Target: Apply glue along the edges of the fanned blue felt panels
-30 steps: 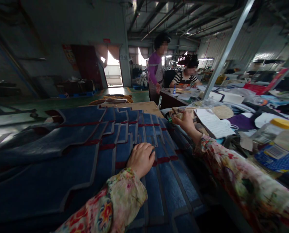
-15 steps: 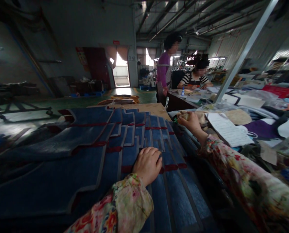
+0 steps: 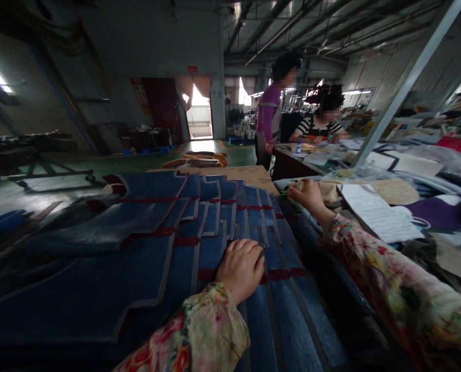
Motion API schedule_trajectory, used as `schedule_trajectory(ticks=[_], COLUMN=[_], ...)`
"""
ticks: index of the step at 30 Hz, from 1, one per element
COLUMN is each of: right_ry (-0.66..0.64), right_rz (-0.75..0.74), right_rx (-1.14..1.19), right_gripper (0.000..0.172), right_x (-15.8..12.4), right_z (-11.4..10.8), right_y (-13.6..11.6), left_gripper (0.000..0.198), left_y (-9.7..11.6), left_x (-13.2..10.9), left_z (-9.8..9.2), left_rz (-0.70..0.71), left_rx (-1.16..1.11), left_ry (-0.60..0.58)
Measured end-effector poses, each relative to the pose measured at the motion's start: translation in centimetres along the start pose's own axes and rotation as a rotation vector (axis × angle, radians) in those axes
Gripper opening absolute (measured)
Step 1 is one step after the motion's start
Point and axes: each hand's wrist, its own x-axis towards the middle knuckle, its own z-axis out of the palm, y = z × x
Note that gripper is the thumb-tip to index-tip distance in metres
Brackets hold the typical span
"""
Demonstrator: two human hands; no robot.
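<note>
My left hand (image 3: 241,268) lies palm down on overlapping blue fabric pieces (image 3: 137,279) with grey edging and dark red strips. Its fingers are bent a little, and a small dark patch shows between thumb and forefinger; I cannot tell what it is. Over to the right, my right hand (image 3: 306,195) has its fingers curled on a beige cloth bundle (image 3: 329,193), beside the far right end of the blue pieces. A bit of green shows by its fingertips, which are partly hidden.
Papers (image 3: 377,213), a purple piece (image 3: 429,213) and mixed scraps crowd the right side. A slanted metal post (image 3: 408,82) rises there. Beyond, one person (image 3: 268,113) stands beside a desk and another (image 3: 317,126) sits at it. Flat stacked pieces (image 3: 205,159) lie past the board (image 3: 249,174).
The view has turned slightly left, so everything sits a bit further right. Both hands keep their places on the blue pieces and the beige cloth bundle.
</note>
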Motion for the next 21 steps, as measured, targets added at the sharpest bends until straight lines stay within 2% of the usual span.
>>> schedule_trajectory(ticks=[9,14,21], right_ry=[-0.029,-0.019,-0.070], right_rz=[-0.017,-0.016,-0.029], right_rx=[0.018,0.006,-0.020], right_gripper=[0.051,0.052,0.054], right_x=[-0.2,-1.0,-1.8], right_z=[-1.0,-1.9,-3.4], right_y=[-0.3,-0.1,0.4], left_gripper=[0.023,0.022,0.023], left_y=[0.0,0.0,-0.2], left_x=[0.0,0.0,0.0], left_z=[-0.1,-0.1,0.1], left_rz=[-0.002,0.012,0.025], left_rx=[0.001,0.003,0.003], left_ry=[-0.007,-0.003,0.005])
